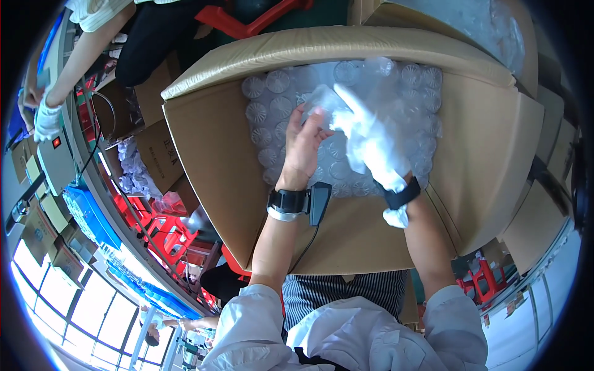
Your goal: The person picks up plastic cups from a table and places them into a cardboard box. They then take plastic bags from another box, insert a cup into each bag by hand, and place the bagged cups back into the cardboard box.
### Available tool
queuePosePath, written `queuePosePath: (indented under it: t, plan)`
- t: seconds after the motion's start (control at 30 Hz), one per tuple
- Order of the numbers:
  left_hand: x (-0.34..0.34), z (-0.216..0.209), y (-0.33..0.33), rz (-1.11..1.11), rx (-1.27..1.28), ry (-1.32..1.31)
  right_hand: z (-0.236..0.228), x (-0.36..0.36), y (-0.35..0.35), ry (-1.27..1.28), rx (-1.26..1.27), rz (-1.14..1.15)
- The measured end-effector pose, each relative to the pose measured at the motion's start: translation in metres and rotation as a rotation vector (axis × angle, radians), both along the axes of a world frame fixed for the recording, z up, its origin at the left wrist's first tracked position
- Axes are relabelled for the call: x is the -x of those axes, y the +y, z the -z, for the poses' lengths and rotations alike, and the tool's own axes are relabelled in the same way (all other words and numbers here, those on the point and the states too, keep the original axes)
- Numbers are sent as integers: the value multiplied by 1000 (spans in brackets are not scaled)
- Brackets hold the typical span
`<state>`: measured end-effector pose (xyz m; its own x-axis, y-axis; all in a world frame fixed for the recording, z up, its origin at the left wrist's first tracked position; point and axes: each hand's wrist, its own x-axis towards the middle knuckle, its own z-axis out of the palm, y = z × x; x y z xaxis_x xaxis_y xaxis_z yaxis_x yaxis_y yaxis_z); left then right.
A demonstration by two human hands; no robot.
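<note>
Inside a large open cardboard box (213,161), rows of clear round plastic pieces with ribbed tops (260,136) stand packed together. My left hand (302,148), bare, is over the rows with its fingers curled against a clear plastic piece (320,101), whose exact kind I cannot make out. Close to its right is my right hand (374,139) in a white glove, smeared by motion. One gloved finger points up and left; the other fingers are unclear. A hazy clear sheet or bag (378,77) shows beyond the glove. A black strap with a small device sits on my left wrist.
Wide cardboard flaps (495,167) surround the packed rows. At the left is a work line with a blue tray (93,216) and another person's gloved hand (47,120). Red stools (167,235) stand beneath it. Another carton with clear plastic (476,28) is at the far right.
</note>
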<state>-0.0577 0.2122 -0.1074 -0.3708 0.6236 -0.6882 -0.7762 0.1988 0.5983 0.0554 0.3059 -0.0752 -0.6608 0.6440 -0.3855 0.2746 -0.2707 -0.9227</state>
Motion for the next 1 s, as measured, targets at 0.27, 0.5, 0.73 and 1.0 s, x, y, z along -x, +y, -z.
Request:
queuePosePath:
  t: [0.27,0.5,0.73,1.0]
  plan:
    - [34,49,-4,96,141,442,20,-12,9,97,477,32]
    - [42,68,21,292,97,605,36,-33,-9,609,711,300]
    - [52,98,10,176,36,715,26,-28,11,508,749,203]
    - [82,87,19,608,309,1732,42,-8,46,259,476,354]
